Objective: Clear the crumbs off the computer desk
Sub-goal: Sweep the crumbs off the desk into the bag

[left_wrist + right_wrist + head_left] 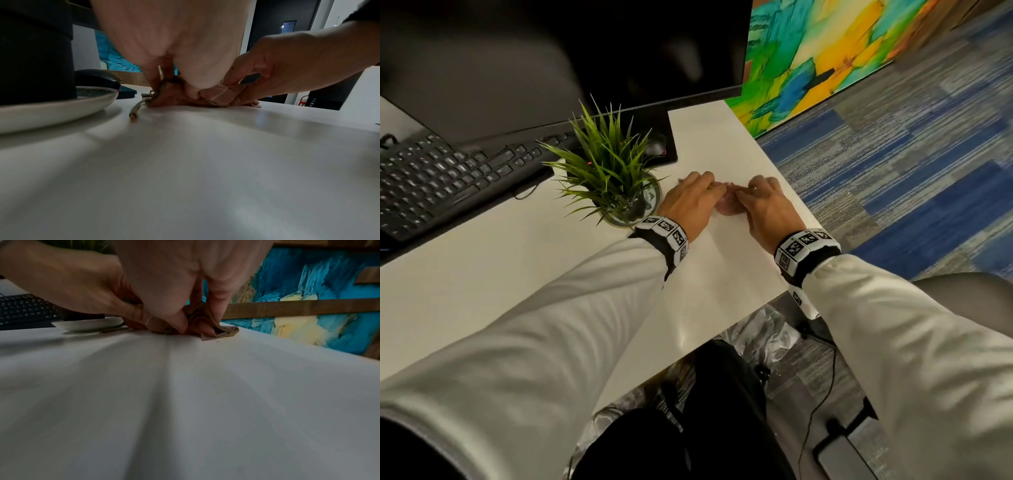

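A small pinkish-brown cloth (725, 206) lies bunched on the white desk (709, 274), near its right edge. My left hand (710, 187) and right hand (743, 196) meet over it, and each pinches a fold with thumb and fingers. In the left wrist view the left thumb presses the cloth (176, 99) down, the right hand (242, 84) grips its far side, and a pale cord (136, 110) trails from it. In the right wrist view a cloth (225, 331) corner pokes out by a tiny crumb (217, 341).
A potted grass plant (607, 161) on a saucer (650, 202) stands just left of my left hand. Behind are a black keyboard (448, 181), a mouse (655, 144) and a monitor (551, 61). A colourful painting (825, 51) leans beyond the desk's right edge.
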